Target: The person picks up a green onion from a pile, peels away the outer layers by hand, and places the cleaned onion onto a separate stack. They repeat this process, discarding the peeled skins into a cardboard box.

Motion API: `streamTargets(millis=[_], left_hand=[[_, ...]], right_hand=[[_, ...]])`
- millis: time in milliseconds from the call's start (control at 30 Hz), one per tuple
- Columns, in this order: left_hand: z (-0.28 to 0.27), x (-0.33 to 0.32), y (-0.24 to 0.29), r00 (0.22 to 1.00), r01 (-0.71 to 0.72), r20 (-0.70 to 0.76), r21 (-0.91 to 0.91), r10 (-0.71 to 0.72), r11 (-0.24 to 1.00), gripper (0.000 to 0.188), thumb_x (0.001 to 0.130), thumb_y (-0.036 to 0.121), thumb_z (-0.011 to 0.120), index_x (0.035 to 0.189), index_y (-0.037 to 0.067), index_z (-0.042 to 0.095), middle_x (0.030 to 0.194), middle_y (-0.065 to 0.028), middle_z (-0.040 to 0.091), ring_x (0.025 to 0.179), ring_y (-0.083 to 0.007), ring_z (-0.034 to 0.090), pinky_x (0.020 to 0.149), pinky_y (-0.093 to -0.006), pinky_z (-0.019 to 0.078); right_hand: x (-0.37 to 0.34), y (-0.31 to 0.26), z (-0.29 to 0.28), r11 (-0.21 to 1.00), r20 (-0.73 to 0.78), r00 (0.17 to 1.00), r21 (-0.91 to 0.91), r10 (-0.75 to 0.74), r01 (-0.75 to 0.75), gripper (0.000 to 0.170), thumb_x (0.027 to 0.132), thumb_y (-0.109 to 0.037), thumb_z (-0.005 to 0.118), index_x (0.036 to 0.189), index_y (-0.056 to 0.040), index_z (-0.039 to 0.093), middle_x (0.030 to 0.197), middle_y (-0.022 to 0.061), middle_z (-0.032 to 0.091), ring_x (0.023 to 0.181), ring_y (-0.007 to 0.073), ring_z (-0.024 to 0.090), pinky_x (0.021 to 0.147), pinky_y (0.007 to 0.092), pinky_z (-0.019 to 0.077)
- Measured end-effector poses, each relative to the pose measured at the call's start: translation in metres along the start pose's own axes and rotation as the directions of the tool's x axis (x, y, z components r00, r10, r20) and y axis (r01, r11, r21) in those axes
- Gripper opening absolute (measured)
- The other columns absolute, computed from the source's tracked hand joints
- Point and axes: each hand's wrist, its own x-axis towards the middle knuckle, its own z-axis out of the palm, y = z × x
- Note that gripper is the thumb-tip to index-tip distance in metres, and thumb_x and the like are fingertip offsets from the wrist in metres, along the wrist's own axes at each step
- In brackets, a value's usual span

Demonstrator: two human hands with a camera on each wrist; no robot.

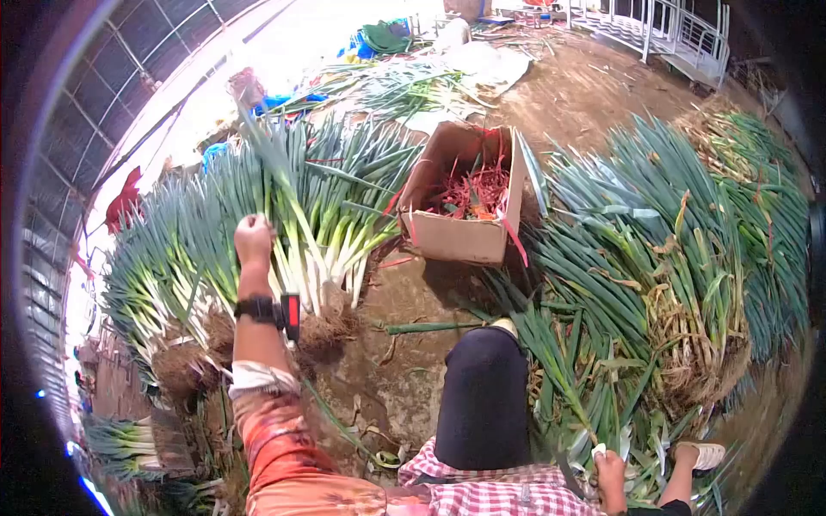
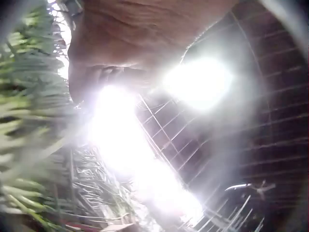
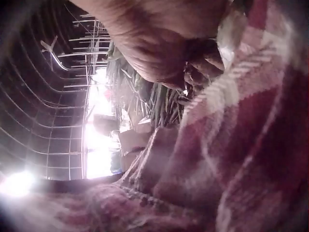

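In the head view my left hand (image 1: 254, 239) is raised beside a row of trimmed green onions (image 1: 323, 206) with white stems and rooty ends. Its fingers are loosely bent, with no stalk visible in them. One green onion (image 1: 288, 185), blurred by motion, leans over the row just right of this hand. Low at the right, my right hand (image 1: 609, 480) grips a green onion by its pale lower end (image 1: 600, 450), the leaves slanting up and left. In the right wrist view, the checked shirt (image 3: 251, 111) partly covers the right hand (image 3: 164, 38).
A cardboard box (image 1: 460, 236) of red ties stands ahead. Untrimmed green onions (image 1: 645, 232) with dry leaves are heaped at the right. Loose leaves (image 1: 624, 391) litter the ground around my bent knee (image 1: 486, 387). More stalks (image 1: 413, 90) lie on a sheet farther off.
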Motion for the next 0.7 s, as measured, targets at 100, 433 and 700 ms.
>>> streamTargets(millis=[100,433,700], left_hand=[[0.027,-0.071,0.008,0.974,0.153,0.183,-0.083,-0.136,0.985,0.018,0.083,0.014,0.051,0.095,0.0,0.054,0.07,-0.0048,0.056,0.054,-0.0102,0.055,0.043,-0.0199,0.0413],[0.141,-0.238,0.159,0.569,0.282,0.813,-0.332,0.122,0.9,0.029,0.087,0.018,0.048,0.11,0.0,0.047,0.085,-0.0085,0.057,0.067,-0.0136,0.057,0.06,-0.0247,0.0476],[0.197,-0.38,0.24,0.132,0.33,0.968,-0.245,0.213,0.911,0.036,0.087,0.024,0.047,0.113,0.0,0.046,0.08,-0.0085,0.058,0.062,-0.0153,0.055,0.054,-0.0264,0.0463]], right_hand=[[0.019,-0.009,-0.009,0.998,0.001,0.999,0.058,0.038,-0.038,0.024,0.077,-0.02,0.054,0.064,0.0005,0.052,0.052,0.0031,0.047,0.049,0.0108,0.044,0.046,0.0299,0.0342],[0.032,0.035,0.002,0.946,0.214,0.974,-0.324,0.076,-0.002,0.034,0.073,-0.029,0.057,0.086,0.0028,0.059,0.077,0.022,0.059,0.072,0.033,0.059,0.061,0.0394,0.0456],[0.061,0.047,-0.029,0.754,-0.05,0.997,-0.652,0.066,-0.082,0.038,0.07,-0.035,0.059,0.081,0.0006,0.061,0.087,0.0197,0.059,0.085,0.0344,0.056,0.073,0.0418,0.0455]])
